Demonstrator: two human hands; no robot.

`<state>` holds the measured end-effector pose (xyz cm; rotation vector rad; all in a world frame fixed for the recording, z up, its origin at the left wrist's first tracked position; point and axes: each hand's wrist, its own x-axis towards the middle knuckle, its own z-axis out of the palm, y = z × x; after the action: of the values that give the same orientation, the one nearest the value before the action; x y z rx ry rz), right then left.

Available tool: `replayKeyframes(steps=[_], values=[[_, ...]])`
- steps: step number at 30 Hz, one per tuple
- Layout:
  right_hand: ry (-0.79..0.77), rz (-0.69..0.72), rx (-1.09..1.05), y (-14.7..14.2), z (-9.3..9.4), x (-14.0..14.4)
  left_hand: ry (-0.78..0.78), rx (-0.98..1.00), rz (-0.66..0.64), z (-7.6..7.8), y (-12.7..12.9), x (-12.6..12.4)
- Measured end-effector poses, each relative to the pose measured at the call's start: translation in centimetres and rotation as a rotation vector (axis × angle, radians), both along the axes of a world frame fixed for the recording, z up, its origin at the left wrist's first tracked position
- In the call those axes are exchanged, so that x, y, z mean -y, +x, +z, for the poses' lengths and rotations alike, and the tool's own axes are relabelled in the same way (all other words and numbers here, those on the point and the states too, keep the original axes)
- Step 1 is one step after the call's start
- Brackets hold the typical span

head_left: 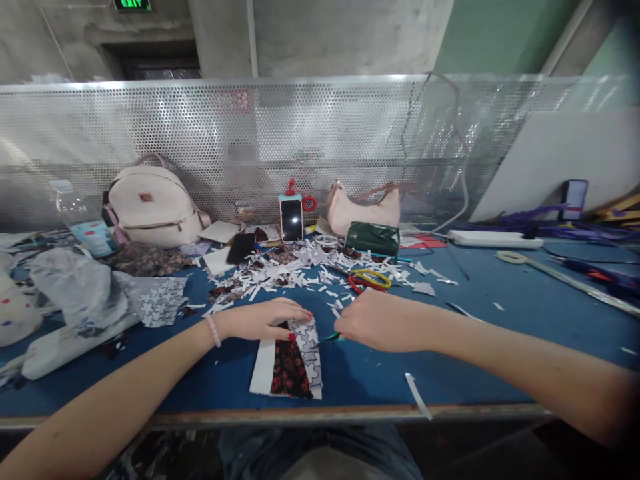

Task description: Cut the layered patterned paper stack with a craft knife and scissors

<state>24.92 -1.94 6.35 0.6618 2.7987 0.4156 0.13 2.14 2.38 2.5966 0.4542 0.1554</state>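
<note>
Left hand flat, pinning top of patterned fabric-and-paper strip; long axis toward body. Right hand alongside, probably gripping slim green tool.

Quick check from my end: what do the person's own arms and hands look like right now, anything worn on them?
Both forearms are bare, with no sleeves in view. The left hand has a thin, pale pink beaded bracelet at the wrist and red-painted nails. The right hand shows no bracelet, watch or glove; no rings can be made out.

I see the patterned fabric piece lying flat near the table's front edge, red-floral strip between white ones.
</note>
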Motion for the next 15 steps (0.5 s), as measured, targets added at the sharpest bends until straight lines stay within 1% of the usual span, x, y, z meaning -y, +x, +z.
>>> replayKeyframes(steps=[4, 8, 15], values=[[0.039, -0.033, -0.003, 0.31, -0.56, 0.35, -0.012, 0.02, 0.002, -0.21, -0.08, -0.12], [0.066, -0.03, -0.023, 0.38, -0.77, 0.69, -0.023, 0.044, -0.001, -0.4, -0.13, -0.28], [0.017, -0.059, -0.057, 0.45, -1.09, 0.7, -0.018, 0.018, 0.001, -0.43, -0.1, -0.32]])
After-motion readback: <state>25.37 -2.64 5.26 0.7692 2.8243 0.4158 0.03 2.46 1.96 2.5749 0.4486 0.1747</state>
